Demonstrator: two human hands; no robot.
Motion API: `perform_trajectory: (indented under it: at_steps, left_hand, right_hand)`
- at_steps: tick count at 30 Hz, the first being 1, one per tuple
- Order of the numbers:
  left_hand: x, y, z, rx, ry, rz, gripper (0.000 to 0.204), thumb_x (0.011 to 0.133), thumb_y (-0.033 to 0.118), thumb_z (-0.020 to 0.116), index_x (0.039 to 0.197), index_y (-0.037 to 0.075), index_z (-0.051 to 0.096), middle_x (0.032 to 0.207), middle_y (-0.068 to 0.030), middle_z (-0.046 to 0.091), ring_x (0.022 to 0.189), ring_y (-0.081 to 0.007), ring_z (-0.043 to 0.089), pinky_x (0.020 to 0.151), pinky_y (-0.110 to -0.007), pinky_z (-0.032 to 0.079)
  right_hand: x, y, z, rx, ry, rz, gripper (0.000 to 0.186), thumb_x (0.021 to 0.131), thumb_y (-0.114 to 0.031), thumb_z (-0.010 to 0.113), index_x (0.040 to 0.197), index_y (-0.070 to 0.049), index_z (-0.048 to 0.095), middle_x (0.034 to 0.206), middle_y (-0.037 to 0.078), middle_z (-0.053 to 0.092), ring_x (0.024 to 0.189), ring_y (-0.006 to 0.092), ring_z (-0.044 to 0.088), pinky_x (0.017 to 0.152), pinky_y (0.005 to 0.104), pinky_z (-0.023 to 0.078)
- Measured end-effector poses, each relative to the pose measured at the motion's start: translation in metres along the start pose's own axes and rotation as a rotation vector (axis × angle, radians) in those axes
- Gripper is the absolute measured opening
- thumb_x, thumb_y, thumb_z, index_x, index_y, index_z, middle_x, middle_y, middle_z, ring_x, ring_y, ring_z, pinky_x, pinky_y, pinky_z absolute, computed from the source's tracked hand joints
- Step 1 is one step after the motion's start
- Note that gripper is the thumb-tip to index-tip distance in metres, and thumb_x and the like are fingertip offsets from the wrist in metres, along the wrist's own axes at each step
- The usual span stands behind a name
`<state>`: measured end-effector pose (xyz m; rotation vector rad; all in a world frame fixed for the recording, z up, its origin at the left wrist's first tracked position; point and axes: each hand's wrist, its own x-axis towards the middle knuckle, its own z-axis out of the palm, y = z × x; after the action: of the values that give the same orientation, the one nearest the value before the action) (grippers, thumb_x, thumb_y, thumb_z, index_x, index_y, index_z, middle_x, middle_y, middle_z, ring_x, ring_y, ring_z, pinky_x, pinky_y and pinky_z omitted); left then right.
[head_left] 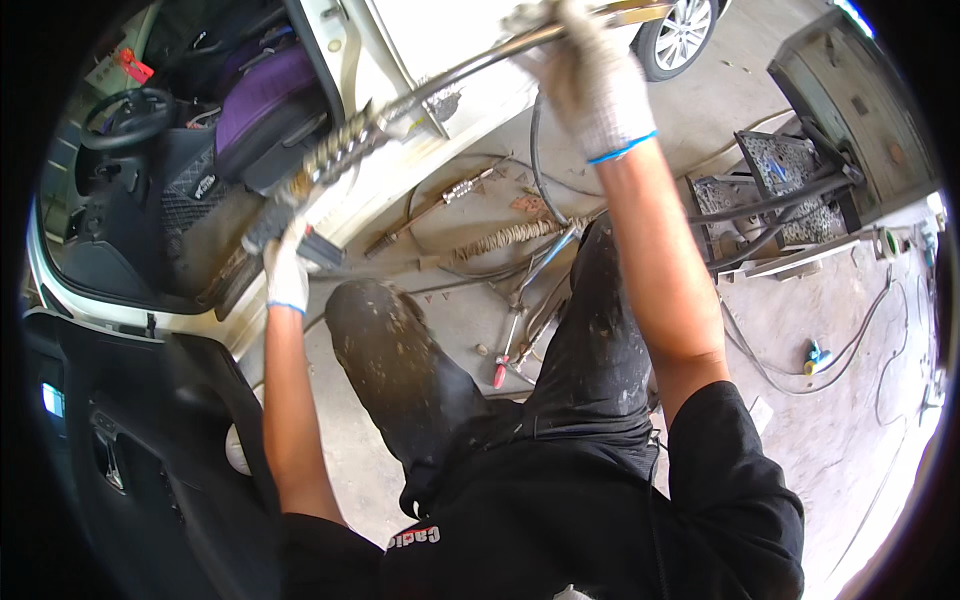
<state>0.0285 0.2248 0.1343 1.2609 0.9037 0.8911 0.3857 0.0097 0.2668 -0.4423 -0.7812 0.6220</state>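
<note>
A long metal bar tool (465, 68) slants across the white car body, with a coiled or ridged section (345, 143) toward its lower left end. My left hand (287, 265), in a white knit glove, is closed on the dark block-like end of the tool beside the door sill. Higher up and to the right, my right hand (598, 85), gloved the same way, grips the bar's upper part. Motion smears that glove, and its fingertips are partly hidden. A brass-coloured piece (637, 12) shows just beyond the right hand.
The white car's open door (150, 440) stands at my left, near a purple-covered seat (262, 95). Between my knees lie a red-handled screwdriver (501, 372), cables and rods. A metal cart (850, 115) with trays stands at the right. Farther right lies a blue-and-yellow fitting (816, 358).
</note>
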Motion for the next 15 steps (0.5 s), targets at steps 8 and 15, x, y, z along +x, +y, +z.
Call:
perform_trajectory:
  at_steps: [8,15]
  left_hand:
    - [-0.032,-0.049,0.125,-0.271,-0.082,-0.261,0.020,0.088,0.022,0.069,0.096,0.006,0.060,0.082,-0.0050,0.062,0.072,-0.0183,0.062,0.067,-0.033,0.052]
    - [-0.156,-0.103,0.120,-0.975,-0.062,-0.516,0.043,0.092,0.036,0.061,0.123,0.008,0.049,0.097,-0.0042,0.050,0.065,-0.0122,0.043,0.060,-0.031,0.039]
  right_hand:
    - [0.043,-0.048,-0.067,0.391,0.079,-0.168,0.019,0.101,-0.022,0.053,0.089,-0.007,0.053,0.061,-0.005,0.034,0.053,0.0071,0.032,0.049,0.0251,0.033]
    - [0.059,0.052,-0.120,0.339,0.305,0.230,0.014,0.101,-0.015,0.050,0.098,-0.001,0.050,0.059,-0.006,0.026,0.048,0.0052,0.025,0.041,0.0220,0.022]
